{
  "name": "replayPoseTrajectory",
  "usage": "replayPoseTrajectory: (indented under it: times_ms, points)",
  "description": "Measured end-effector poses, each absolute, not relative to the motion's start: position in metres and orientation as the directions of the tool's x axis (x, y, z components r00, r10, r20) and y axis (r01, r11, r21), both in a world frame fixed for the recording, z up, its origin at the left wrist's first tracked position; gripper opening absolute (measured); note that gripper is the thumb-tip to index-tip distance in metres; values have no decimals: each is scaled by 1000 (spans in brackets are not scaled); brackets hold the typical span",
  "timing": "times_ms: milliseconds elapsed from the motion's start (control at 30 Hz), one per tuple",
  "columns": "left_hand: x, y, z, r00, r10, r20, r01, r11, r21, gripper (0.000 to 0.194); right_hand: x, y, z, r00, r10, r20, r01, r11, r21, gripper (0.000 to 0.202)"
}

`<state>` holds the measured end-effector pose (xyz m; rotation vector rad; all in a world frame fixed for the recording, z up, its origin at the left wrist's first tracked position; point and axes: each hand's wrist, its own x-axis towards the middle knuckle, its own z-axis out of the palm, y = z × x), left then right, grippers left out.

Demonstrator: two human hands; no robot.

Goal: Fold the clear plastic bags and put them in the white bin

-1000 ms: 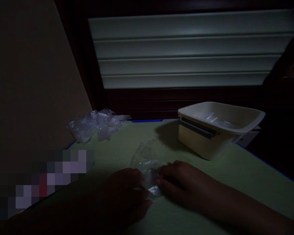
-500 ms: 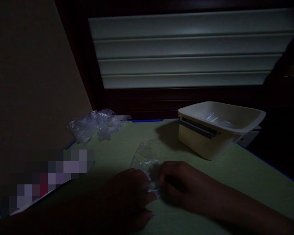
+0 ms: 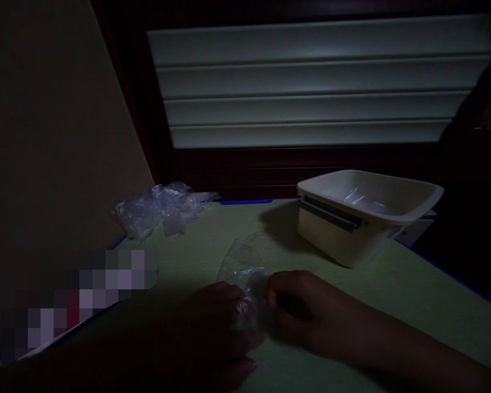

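Observation:
A thin clear plastic bag (image 3: 242, 262) lies on the green tabletop (image 3: 196, 251), its near end between my two hands. My left hand (image 3: 221, 322) is closed on that near end, and crinkled film shows over its fingers. On the other side, my right hand (image 3: 300, 305) is curled, thumb and fingers pinched together at the bag's right edge. Its fingertips are partly hidden, and the film between the hands is blurred. Dim light leaves much of my left hand dark.
At the back right stands a cream plastic bin (image 3: 331, 240) with a grey handle and clear film inside. A heap of crumpled clear plastic bags (image 3: 151, 210) lies at the back left. A pixelated item (image 3: 94, 297) is at the left edge. Behind is a slatted panel (image 3: 303, 82).
The film between my hands has shifted toward my left hand and bunches over its fingers. My right fingers have moved very slightly right. The bin and the heap are unchanged.

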<state>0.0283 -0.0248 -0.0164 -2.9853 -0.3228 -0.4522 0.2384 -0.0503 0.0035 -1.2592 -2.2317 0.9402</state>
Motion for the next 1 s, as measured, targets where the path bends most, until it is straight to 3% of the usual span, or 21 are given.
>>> replayPoseTrajectory:
  times_ms: [133, 400, 500, 700, 800, 1000]
  points:
    - [26, -27, -17, 890, 154, 429, 217, -971, -100, 23, 238, -49, 3, -501, 864, 54, 631, 407, -661, 10]
    - [29, -28, -13, 870, 131, 474, 215, -968, -128, 19, 239, -47, -2, -462, 880, 106, 723, 443, -529, 1]
    - [29, -27, -13, 851, 122, 511, 213, -969, -123, 20, 238, -47, -2, -454, 883, 117, 767, 455, -452, 8]
    - [30, -33, 1, 873, 89, 480, 206, -958, -197, 39, 238, -48, -2, -486, 864, 136, 793, 500, -348, 7]
    - [31, -36, 5, 866, 72, 495, 204, -954, -219, 39, 237, -48, -1, -526, 842, 120, 773, 532, -345, 6]
    - [31, -30, -7, 865, 165, 474, 237, -967, -96, 29, 237, -47, -2, -560, 821, 114, 753, 561, -342, 12]
